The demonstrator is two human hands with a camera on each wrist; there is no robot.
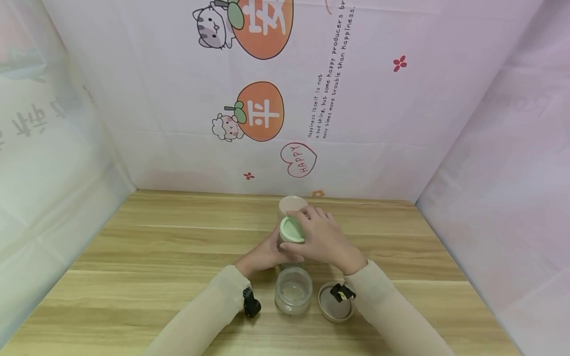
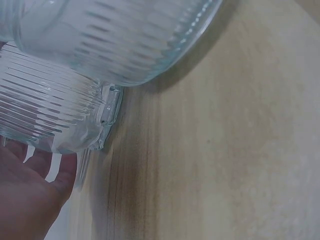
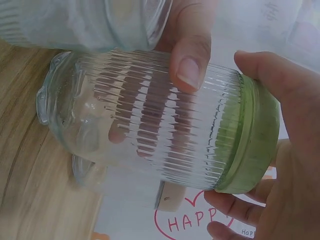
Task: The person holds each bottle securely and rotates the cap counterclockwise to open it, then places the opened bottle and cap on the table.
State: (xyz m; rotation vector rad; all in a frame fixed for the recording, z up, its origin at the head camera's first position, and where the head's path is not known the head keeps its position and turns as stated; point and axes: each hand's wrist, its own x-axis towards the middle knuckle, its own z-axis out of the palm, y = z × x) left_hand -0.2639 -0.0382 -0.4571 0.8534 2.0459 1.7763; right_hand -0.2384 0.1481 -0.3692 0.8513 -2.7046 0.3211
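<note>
A ribbed clear glass jar [image 3: 145, 120] with a pale green lid [image 1: 292, 230] on its mouth stands between my hands. My left hand [image 1: 266, 254] grips the jar's side. In the right wrist view its thumb lies across the ribbed glass, and its other fingers show through from behind. My right hand [image 1: 324, 238] holds the green lid by its edge, thumb on one side and fingers on the other. Glass bumps like small feet stick out at the jar's base, seen close to the wooden table [image 2: 210, 150] in the left wrist view.
Nearer to me stands a lidless glass jar [image 1: 293, 292]. Right of it, a round lid [image 1: 336, 303] with a pale rim lies on the table, partly under the right wrist's camera. Behind my hands is another container [image 1: 292, 203] with a beige top. A printed cloth [image 1: 356, 163] backs the table.
</note>
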